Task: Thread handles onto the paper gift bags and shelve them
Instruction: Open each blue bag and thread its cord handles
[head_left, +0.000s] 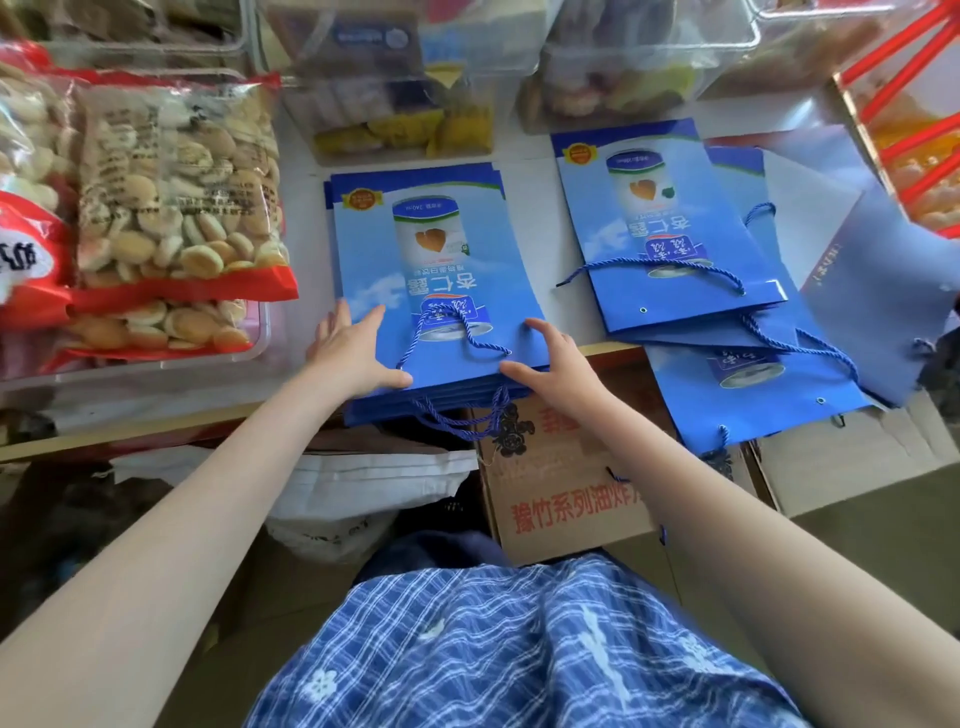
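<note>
The neat stack of flat blue glossy paper gift bags (436, 291) lies on the white desk (524, 171), its near edge overhanging the desk's front lip. The left hand (353, 348) rests on the stack's left near corner with fingers straight and the thumb along the edge; the right hand (545, 364) presses the right near corner, fingers lightly bent on top and the thumb at the edge. Neither grip is closed around anything.

Such bags are probably light and fairly stiff while folded, yet the coated paper looks slick, so sheets could slide apart; holding both side edges and squeezing the stack together seems safest. The blue twisted cord handles (457, 332) hang loose over the edge and could snag.

A second, fanned pile of blue gift bags (675, 244) lies just to the right. Clear plastic bins of snacks (400, 104) and red-trimmed biscuit packets (171, 192) crowd the desk, with a brown cardboard box (561, 499) below.
</note>
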